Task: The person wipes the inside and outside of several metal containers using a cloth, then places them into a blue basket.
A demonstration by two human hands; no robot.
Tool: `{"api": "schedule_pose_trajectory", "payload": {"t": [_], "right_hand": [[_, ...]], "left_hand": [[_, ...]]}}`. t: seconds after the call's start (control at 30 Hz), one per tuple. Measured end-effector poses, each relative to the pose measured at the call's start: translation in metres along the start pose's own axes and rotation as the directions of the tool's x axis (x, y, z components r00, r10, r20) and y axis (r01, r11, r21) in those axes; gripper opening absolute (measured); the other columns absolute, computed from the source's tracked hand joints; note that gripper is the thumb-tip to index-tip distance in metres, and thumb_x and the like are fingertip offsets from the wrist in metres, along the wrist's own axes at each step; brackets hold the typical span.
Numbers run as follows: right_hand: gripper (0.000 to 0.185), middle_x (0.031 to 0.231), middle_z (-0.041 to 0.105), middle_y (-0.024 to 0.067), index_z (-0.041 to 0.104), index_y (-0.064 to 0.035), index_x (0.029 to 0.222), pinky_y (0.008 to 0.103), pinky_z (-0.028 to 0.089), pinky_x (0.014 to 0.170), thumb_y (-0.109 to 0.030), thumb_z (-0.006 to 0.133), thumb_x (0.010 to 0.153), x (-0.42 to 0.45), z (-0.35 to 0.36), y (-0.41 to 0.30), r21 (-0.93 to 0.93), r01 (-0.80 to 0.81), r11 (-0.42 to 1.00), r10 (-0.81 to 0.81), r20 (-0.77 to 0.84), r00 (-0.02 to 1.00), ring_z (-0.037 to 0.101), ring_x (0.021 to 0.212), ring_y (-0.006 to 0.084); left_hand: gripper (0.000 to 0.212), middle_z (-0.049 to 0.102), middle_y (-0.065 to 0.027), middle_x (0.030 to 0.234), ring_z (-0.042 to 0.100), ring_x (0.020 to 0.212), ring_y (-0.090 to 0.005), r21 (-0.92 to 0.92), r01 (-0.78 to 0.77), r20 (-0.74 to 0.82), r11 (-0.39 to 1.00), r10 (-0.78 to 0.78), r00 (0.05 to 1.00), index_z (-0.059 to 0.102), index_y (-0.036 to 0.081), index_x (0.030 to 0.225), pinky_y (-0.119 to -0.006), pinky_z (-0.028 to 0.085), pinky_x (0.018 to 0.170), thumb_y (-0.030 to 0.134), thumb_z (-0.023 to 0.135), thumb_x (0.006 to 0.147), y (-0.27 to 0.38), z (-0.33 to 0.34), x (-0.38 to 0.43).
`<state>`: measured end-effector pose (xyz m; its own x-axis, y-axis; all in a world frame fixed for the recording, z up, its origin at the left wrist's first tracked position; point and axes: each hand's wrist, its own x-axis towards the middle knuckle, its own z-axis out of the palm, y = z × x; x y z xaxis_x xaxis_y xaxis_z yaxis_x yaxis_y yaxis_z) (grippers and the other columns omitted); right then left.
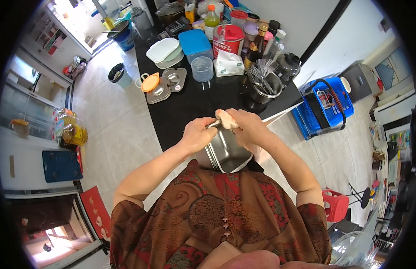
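Note:
A rectangular stainless-steel container point(228, 153) is held close to my body at the counter's near edge, its hollow inside facing up. Its rim by my left hand point(198, 135) is gripped between thumb and fingers. My right hand point(251, 129) has a bunched, pale cloth point(226, 119) in its fingers, pressed at the container's far rim. Part of the container's right side is hidden behind that hand. Beyond my hands, steel lids point(159, 97) lie on the black countertop point(184, 114), with an orange-lidded clear jug point(151, 84) on one of them.
A clear plastic tub point(202, 69), a tissue pack point(229, 64) and a steel pot of forks point(266, 89) stand further back, before bottles and a red-lidded tin point(228, 38). On the floor are a blue basket point(340, 101), a waste bin point(122, 79) and a red stool point(335, 205).

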<state>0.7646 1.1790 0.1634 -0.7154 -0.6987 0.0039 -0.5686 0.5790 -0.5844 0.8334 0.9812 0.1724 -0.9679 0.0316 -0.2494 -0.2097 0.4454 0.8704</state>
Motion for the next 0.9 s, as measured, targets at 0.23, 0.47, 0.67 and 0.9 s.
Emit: {"api": "schedule_pose_trajectory", "payload": {"t": [0.23, 0.47, 0.67, 0.9], "right_hand": [[0.030, 0.092, 0.063, 0.0254, 0.055, 0.0021, 0.105, 0.0452, 0.048, 0.077, -0.014, 0.055, 0.080, -0.053, 0.019, -0.003, 0.269, -0.123, 0.955, 0.130, -0.008, 0.992, 0.060, 0.091, 0.0428], [0.025, 0.099, 0.064, 0.0130, 0.061, -0.0089, 0.103, 0.0398, 0.045, 0.083, -0.014, 0.054, 0.080, -0.016, 0.019, -0.064, 0.209, 0.222, 0.952, -0.277, 0.290, 0.916, 0.059, 0.100, 0.0335], [0.021, 0.099, 0.064, 0.0132, 0.064, -0.0083, 0.095, 0.0385, 0.046, 0.080, -0.020, 0.053, 0.081, 0.012, 0.008, -0.065, 0.237, 0.111, 0.965, -0.239, 0.624, 0.744, 0.060, 0.096, 0.0334], [0.029, 0.091, 0.065, 0.0061, 0.062, 0.0022, 0.102, 0.0274, 0.049, 0.075, -0.001, 0.050, 0.077, 0.043, -0.034, -0.011, 0.401, 0.298, 0.866, -0.165, -0.333, 0.928, 0.061, 0.082, 0.0120]], "left_hand": [[0.040, 0.068, -0.0171, 0.095, 0.065, 0.092, -0.0279, -0.064, 0.070, -0.132, 0.995, -0.078, 0.988, 0.066, 0.003, 0.108, -0.035, 0.048, 0.082, 0.022, 0.052, 0.075, -0.035, -0.018, -0.020], [0.039, 0.068, -0.0148, 0.089, 0.063, 0.086, -0.0243, -0.244, 0.180, -0.173, 0.953, -0.225, 0.959, 0.068, 0.002, 0.103, -0.033, 0.046, 0.079, 0.020, 0.051, 0.073, -0.076, -0.027, -0.026], [0.040, 0.067, -0.0127, 0.090, 0.061, 0.086, -0.0240, -0.273, 0.167, -0.282, 0.947, -0.245, 0.927, 0.064, -0.001, 0.108, -0.034, 0.046, 0.079, 0.016, 0.051, 0.074, -0.084, -0.035, -0.051], [0.058, 0.056, -0.0088, 0.098, 0.051, 0.087, -0.0200, -0.810, 0.241, -0.263, 0.535, -0.698, 0.665, 0.048, -0.004, 0.126, -0.031, 0.041, 0.076, 0.008, 0.055, 0.070, -0.198, -0.085, -0.079]]}}
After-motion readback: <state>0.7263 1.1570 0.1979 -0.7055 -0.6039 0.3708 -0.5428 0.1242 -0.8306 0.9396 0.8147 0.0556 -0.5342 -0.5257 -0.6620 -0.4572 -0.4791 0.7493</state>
